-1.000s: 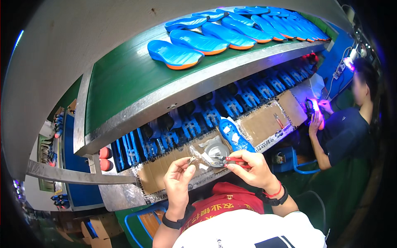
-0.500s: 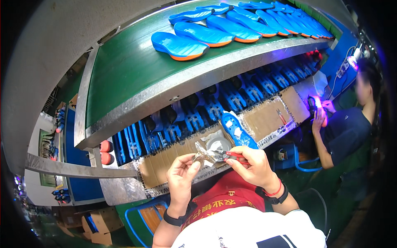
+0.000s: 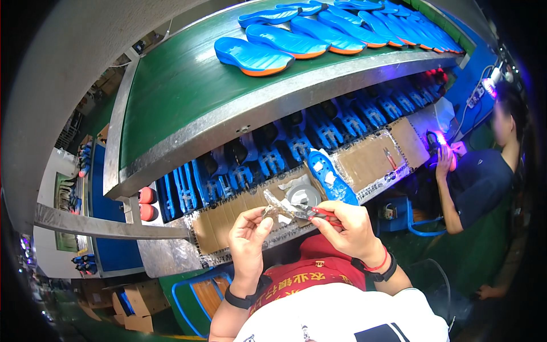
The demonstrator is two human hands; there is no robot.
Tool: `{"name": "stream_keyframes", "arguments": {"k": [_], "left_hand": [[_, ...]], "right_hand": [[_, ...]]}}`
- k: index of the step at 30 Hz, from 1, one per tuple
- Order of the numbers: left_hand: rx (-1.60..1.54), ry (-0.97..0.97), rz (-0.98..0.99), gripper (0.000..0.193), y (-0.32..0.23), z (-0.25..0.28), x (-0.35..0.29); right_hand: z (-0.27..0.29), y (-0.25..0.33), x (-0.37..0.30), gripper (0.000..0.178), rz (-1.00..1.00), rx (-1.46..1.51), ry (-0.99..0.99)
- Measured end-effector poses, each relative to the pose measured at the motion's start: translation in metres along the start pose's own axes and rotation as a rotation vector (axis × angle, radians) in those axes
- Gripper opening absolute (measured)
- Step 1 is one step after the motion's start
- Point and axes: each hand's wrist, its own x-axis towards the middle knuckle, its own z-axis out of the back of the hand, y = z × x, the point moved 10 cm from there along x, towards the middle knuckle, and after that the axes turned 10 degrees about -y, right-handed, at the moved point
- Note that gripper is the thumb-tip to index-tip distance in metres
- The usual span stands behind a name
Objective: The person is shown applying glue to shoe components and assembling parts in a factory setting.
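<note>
My left hand pinches a small, crumpled, see-through piece of plastic film between thumb and fingertips. In my right hand is a pair of red-handled pliers, its metal jaws pointing left and meeting the film. Whether the jaws grip or cut the film is too small to tell. Just beyond the pliers, a grey-white disc like a tape roll lies on the cardboard-covered bench. Right of it rests a blue shoe sole with white scraps on it.
Blue and orange soles line the green conveyor belt above. Below it stands a row of blue racks. Another tool lies on the cardboard. At the right a person handles a shoe. A blue-framed stool stands lower left.
The view has shifted slightly. The film stands a little more upright between my left fingers and the pliers. At the right, the other person's one arm has dropped down.
</note>
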Motion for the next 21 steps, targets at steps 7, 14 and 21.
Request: {"name": "stream_keyframes", "arguments": {"k": [7, 14, 21], "left_hand": [[-0.003, 0.020, 0.025, 0.026, 0.0064, -0.0025, -0.0034], [-0.006, 0.043, 0.022, 0.027, 0.0064, -0.0047, -0.0063], [-0.028, 0.018, 0.011, 0.027, 0.0038, -0.0004, -0.0046]], "right_hand": [[-0.0047, -0.0001, 0.0010, 0.020, 0.016, -0.013, -0.044], [-0.0025, 0.0048, 0.0026, 0.019, 0.001, 0.020, -0.078], [-0.0014, 0.0049, -0.0005, 0.020, -0.006, 0.016, -0.021]]}}
